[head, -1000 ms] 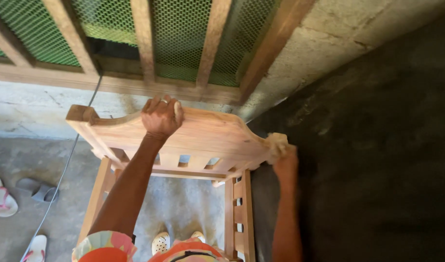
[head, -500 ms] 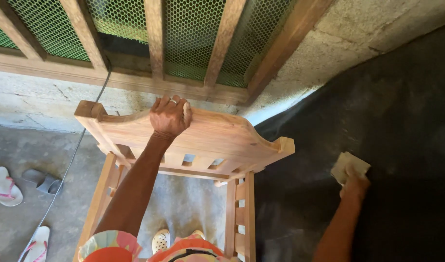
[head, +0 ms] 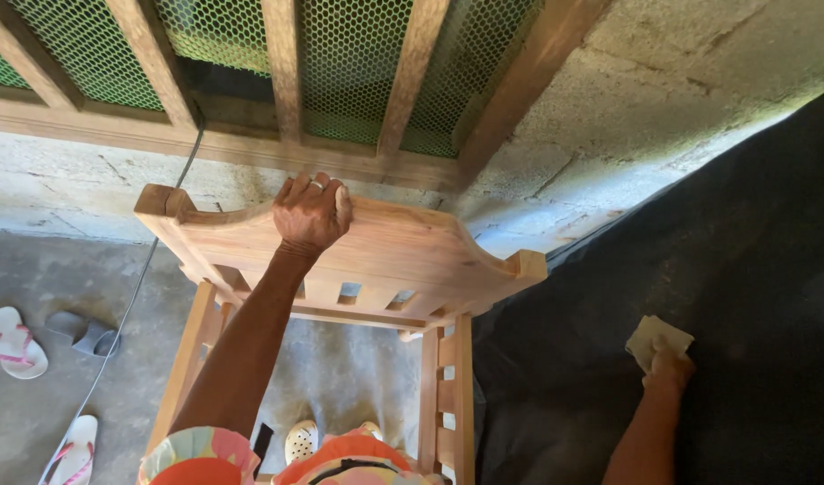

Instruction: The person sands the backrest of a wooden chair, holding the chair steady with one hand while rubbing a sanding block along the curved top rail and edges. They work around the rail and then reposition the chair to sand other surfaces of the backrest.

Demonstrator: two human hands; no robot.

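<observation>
Nearest the camera, at the bottom edge, sits the person's bright orange and patterned clothing, with pale clogs showing on the concrete floor beneath. From there the left arm runs up to the left hand, which is clamped over the top edge of a wooden chair frame, fingers curled over the far side. The frame's curved top rail lies with its long axis running left to right, slightly lower at the right end, and its side rails run back down towards the person, so the rail end points away, towards the wall. The frame stands on the floor between the person and the wall.

Low on the right, well apart from the frame, the right hand is closed on a small tan sheet of sandpaper, held over a dark black sheet that covers the right side.

On the left lie flip-flops and a thin cable. Farthest off is the rough concrete wall, topped by a wooden frame with green mesh.
</observation>
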